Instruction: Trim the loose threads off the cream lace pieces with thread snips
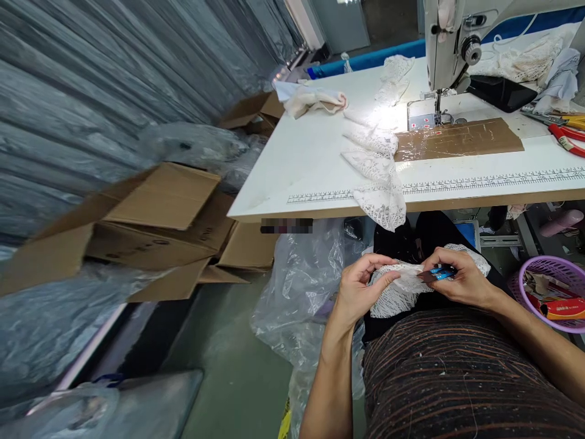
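Note:
Both of my hands are down in my lap, below the table edge. My left hand (361, 286) pinches a piece of white lace (393, 292) between thumb and fingers. My right hand (459, 277) is closed on a small blue tool (441, 273), a thread snipper by its look, whose tip touches the lace. More white lace pieces (379, 164) lie in a chain across the white sewing table (311, 164) and hang over its front edge. The sewing machine (445, 42) stands at the back right.
A brown cardboard sheet (461, 139) lies by the needle. Red-handled pliers and scissors (564, 131) lie at the right edge. A purple basket (555, 292) sits on the floor right. Open cardboard boxes (150, 225) and clear plastic bags (297, 292) crowd the left floor.

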`<act>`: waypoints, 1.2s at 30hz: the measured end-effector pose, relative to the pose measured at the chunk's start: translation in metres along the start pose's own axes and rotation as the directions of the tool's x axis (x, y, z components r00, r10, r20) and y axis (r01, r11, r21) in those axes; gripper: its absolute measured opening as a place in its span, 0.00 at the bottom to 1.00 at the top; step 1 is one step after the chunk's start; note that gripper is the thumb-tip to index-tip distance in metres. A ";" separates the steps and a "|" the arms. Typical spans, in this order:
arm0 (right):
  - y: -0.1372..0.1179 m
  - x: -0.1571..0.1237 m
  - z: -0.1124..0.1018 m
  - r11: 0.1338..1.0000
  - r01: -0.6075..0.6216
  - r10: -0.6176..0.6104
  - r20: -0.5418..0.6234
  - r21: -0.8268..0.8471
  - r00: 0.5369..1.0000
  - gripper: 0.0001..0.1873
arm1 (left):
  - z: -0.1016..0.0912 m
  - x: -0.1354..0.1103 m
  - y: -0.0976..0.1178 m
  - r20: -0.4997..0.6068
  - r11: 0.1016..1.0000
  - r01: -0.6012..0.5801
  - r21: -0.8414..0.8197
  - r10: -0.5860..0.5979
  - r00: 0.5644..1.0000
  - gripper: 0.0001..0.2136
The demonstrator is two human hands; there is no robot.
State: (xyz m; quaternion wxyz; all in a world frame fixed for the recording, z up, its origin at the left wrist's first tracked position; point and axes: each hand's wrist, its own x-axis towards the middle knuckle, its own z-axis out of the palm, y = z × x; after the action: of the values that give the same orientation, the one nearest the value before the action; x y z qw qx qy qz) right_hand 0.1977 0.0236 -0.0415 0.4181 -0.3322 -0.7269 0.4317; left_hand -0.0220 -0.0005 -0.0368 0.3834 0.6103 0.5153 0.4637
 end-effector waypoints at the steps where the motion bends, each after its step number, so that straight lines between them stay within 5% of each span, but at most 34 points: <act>1: 0.000 0.000 0.000 1.000 0.020 -0.020 -0.005 -0.013 1.000 0.03 | 0.000 -0.001 0.000 -0.005 0.999 -0.023 0.044 0.024 1.000 0.07; 5: 0.002 -0.001 -0.001 0.993 0.091 -0.092 -0.009 -0.071 0.996 0.03 | 0.003 -0.004 0.001 -0.059 0.947 -0.204 0.250 0.226 0.972 0.01; 11: -0.001 0.000 -0.006 0.978 0.157 -0.158 0.002 -0.138 0.987 0.03 | 0.011 -0.008 0.006 -0.173 0.792 -0.384 0.475 0.512 0.841 0.04; 14: -0.005 0.000 -0.008 0.973 0.183 -0.183 0.015 -0.139 0.983 0.03 | 0.012 -0.012 0.006 -0.142 0.864 -0.359 0.354 0.429 0.892 0.04; 17: -0.008 0.000 -0.009 0.971 0.198 -0.196 0.030 -0.135 0.980 0.04 | 0.013 -0.015 0.005 -0.122 0.980 -0.176 0.096 0.187 0.975 0.06; 22: -0.010 -0.001 -0.007 0.970 0.212 -0.210 0.033 -0.122 0.977 0.06 | 0.015 -0.014 0.008 -0.034 0.976 0.060 -0.210 -0.068 0.997 0.16; 31: -0.012 -0.002 -0.007 0.996 0.067 -0.071 0.071 0.052 0.995 0.05 | 0.010 -0.010 0.010 0.006 0.988 0.084 -0.133 -0.084 0.996 0.13; 36: -0.014 -0.002 -0.007 0.992 -0.050 0.036 0.112 0.118 0.993 0.04 | 0.009 -0.006 0.010 0.044 0.996 -0.076 -0.052 0.079 0.996 0.04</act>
State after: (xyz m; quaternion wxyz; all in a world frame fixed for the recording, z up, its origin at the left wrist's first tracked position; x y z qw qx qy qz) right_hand 0.2037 0.0186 -0.0279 0.3874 -0.2976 -0.7141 0.5014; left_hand -0.0105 -0.0085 -0.0305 0.3919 0.6305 0.4706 0.4769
